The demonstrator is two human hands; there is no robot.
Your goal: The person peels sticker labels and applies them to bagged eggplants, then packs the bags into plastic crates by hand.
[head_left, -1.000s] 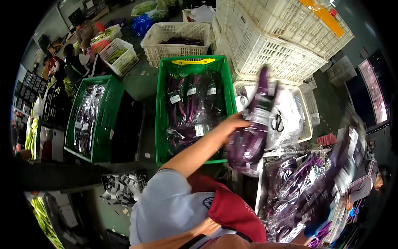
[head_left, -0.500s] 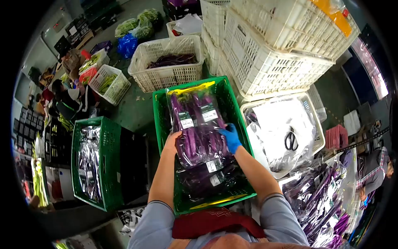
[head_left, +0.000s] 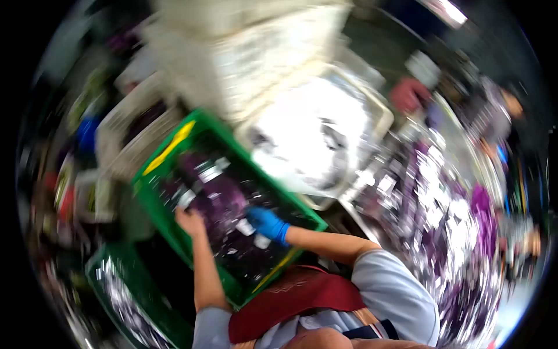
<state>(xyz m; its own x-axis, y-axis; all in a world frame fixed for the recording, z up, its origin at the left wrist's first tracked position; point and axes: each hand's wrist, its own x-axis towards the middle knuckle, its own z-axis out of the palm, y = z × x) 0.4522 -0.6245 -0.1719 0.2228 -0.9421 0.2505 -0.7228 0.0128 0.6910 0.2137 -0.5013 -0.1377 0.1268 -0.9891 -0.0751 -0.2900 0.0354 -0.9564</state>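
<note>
The view is smeared by motion. Clear bags of purple eggplants [head_left: 224,195] with white labels lie inside a green crate [head_left: 160,206], which sits tilted in view. My left hand [head_left: 190,221], bare, is over the crate's left side beside a labelled bag; its fingers look loosely apart, though blurred. On my right hand [head_left: 267,225] is a blue glove. It hovers over or touches the bags at the crate's right side, fingers stretched out to the left, with no bag lifted in it. Contact between fingers and plastic is hard to make out.
White crates [head_left: 256,64] stand stacked behind. A white basket [head_left: 381,119] with white sheets and a dark-handled tool is beyond the green crate. Many bagged eggplants [head_left: 415,215] lie to the right, near another person [head_left: 491,113]. A second green crate [head_left: 110,264] is at lower left.
My view has swung to the right, so the crate appears turned and further left. The eggplant bag held between both hands now lies lower in the crate, and my hands have come apart from its sides.
</note>
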